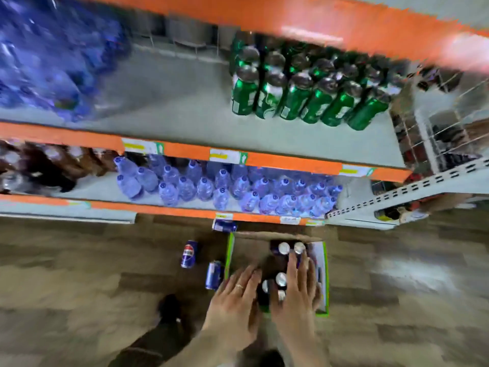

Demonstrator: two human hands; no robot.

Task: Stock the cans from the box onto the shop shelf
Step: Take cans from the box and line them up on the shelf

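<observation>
The blue cans [281, 279] stand upright in the open cardboard box [321, 263], low in the frame and a little right of centre, on the wooden floor [79, 274]. Two silver tops show at the far end of the box, and three more sit close together at the near end, between my hands.

My right hand [297, 290] reaches into the box with its fingers stretched forward over the cans; the fingertips lie by one of the far can tops. Its grip is wide, fingers straight, closed round nothing. My left hand [232, 295], with a ring on one finger, lies flat over the box's left side, fingers spread and straight, its grip wide too and holding nothing that I can see. Whether it touches a can I cannot tell through the blur.

Left of the box three loose blue cans lie on the floor: one with a round logo [189, 254], one just beside the box's left wall [213, 274], and one at the box's far left corner under the lowest shelf edge [225, 225].

Above the box in the frame, the lower shelf [105, 189] carries rows of clear blue-capped water bottles [225, 189], with dark bottles [39, 165] at its left end. The upper shelf [172, 107] holds a block of green cans [304, 88] at the upper right and blurred blue packs [53, 54] at the upper left. Both shelves have orange front edges with price labels.
</observation>
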